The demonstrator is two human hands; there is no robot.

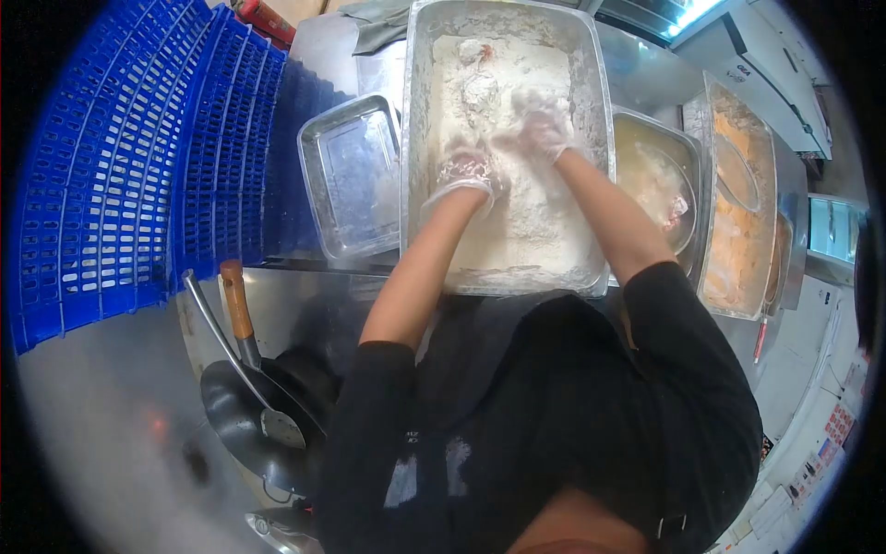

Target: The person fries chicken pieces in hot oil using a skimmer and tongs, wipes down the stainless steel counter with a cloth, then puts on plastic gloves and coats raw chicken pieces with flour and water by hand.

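Left hand (466, 168) plus right hand (546, 131): 2. Flour pan (517, 282), around the fingers (460, 150): 1. Floured pieces (478, 90), ahead of the fingers: probably 2, coating obscures. Tray (355, 180), left of the fingers: 1. Liquid tub (699, 175), right of them: 1. Orange-powder pan (769, 203), farther right: 1. Blue baskets (101, 175), far left: 2. Ladle (281, 427), behind-left: 1.

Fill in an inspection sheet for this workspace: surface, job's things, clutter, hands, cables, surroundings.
Surface: shiny metal counter.
Job's things: deep tray of white powder, with coated pieces near its far end.
Clutter: grey cloth beyond the shallow tray.
Hands: left hand and right hand, gloved, in the powder; grip unclear.
Cables: nothing seen on the counter.
Surroundings: blue crates at left; wok with ladle below.
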